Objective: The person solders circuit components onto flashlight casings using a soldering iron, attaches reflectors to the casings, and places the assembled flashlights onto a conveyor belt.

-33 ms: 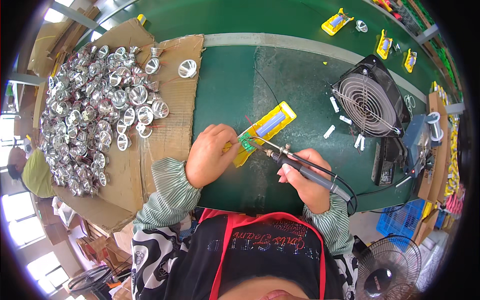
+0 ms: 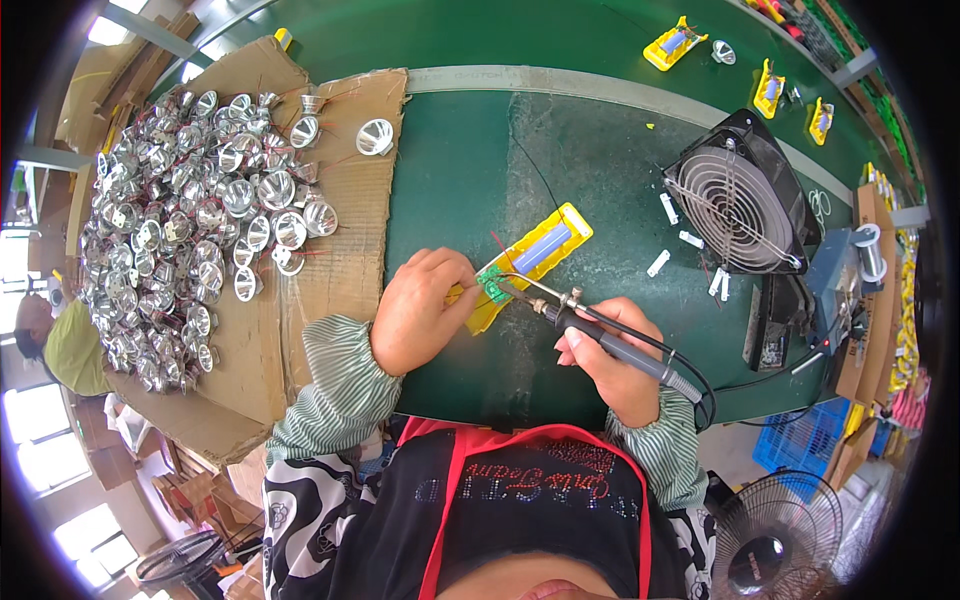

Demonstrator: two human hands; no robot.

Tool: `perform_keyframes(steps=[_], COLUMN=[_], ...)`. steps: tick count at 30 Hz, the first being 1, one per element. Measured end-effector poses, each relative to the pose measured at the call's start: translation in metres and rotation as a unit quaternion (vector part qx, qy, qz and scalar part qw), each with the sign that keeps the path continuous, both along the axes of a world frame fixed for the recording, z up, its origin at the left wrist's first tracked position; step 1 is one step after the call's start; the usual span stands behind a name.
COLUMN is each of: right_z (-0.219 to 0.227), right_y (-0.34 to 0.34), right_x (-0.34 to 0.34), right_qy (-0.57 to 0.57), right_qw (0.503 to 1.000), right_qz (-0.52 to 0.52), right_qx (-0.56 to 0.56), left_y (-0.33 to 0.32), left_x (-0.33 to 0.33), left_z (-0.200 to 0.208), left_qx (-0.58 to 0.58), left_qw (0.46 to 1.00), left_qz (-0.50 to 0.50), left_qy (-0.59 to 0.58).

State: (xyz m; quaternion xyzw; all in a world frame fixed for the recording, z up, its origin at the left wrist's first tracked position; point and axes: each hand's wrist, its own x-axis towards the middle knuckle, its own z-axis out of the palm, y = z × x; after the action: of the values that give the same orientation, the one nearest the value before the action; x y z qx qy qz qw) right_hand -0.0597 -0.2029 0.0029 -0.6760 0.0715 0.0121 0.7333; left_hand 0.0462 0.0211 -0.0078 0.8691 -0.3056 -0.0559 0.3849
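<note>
A yellow plastic housing point(image 2: 572, 221) lies slantwise on the green bench before me, with a blue cylindrical battery point(image 2: 541, 248) in it. At its near end is a small green circuit board point(image 2: 491, 284), with a thin red wire rising beside it. My left hand point(image 2: 425, 305) is closed at the board's left edge, thumb and fingers pinched together; what they hold is hidden. My right hand point(image 2: 615, 362) grips a grey-handled soldering iron point(image 2: 632, 355) with a curved metal feed tube on it. The iron's tip meets the board.
Many silver reflector cups point(image 2: 238, 197) with red wires are heaped on cardboard point(image 2: 345, 215) at the left. On the right stand a black fan point(image 2: 735, 195) with a wire guard, several small white parts point(image 2: 658, 263) and a solder spool point(image 2: 870, 255). More yellow housings point(image 2: 672, 45) lie across the far belt.
</note>
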Motion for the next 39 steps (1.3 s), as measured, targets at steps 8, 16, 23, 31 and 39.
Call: perform_keyframes(steps=[8, 16, 23, 31, 39], right_z=[0.011, 0.011, 0.010, 0.009, 0.011], right_y=[-0.008, -0.015, -0.019, -0.014, -0.008], right_x=[-0.009, -0.019, -0.026, -0.024, -0.019], right_qy=[-0.008, -0.021, -0.013, -0.004, -0.015], right_qw=[1.000, 0.998, 0.999, 0.999, 0.999], right_qz=[-0.020, -0.021, -0.028, -0.032, -0.024], right_qx=[-0.014, -0.052, -0.034, 0.005, -0.015], left_y=[0.000, 0.001, 0.038, 0.026, 0.002], left_x=[0.000, -0.001, -0.001, -0.012, -0.009], left_z=[0.000, 0.002, 0.019, 0.010, 0.010], left_qx=[0.006, 0.016, -0.026, -0.004, 0.026], left_qw=[1.000, 1.000, 0.994, 0.993, 0.999], left_qz=[0.001, 0.002, 0.006, 0.098, 0.022], left_qy=[0.012, 0.008, 0.102, 0.067, -0.009])
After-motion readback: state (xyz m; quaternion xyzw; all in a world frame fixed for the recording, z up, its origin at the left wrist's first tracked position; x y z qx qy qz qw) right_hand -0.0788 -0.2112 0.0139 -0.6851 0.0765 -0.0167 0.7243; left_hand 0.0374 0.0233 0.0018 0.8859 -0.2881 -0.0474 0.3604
